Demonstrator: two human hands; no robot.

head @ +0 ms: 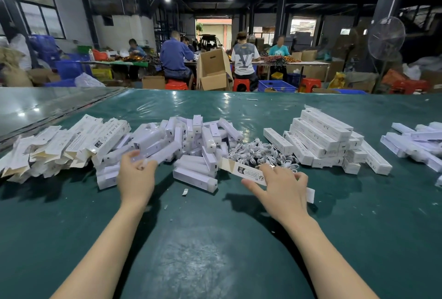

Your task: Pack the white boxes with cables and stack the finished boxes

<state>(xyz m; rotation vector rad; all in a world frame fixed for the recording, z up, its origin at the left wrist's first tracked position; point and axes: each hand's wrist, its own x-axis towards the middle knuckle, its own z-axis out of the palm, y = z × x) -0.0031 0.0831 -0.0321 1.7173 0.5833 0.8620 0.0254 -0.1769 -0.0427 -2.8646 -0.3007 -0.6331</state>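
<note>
**White boxes: one under the right hand, packed stack sitting to its right**

White box, long and flat with a black printed label, is lying slantwise on the green tabletop, just in front of the cables. Its far end is pointing at the middle heap and its near end is sticking out past the wrist.

Right hand is resting on top of that box. Fingers are lying spread and fairly straight across it, thumb pointing out to the left along its near edge. Grip is apart, not clamped.

Left hand is reaching into the near edge of the heap of small white units. Fingers are curling onto a white piece, so the grip is closing on it. That spot is blurring, so I can't tell which piece it is.

Cables are sitting as a tangled white pile between the heap and the stacked boxes. The stack is standing several layers high, boxes lying parallel, well right of the hand.

Flat unfolded cartons are fanning out at the left end. More white boxes are lying loose at the right edge.

Behind the tabletop, people are sitting on red stools at other tables, with an open cardboard carton and a standing fan nearby.
</note>
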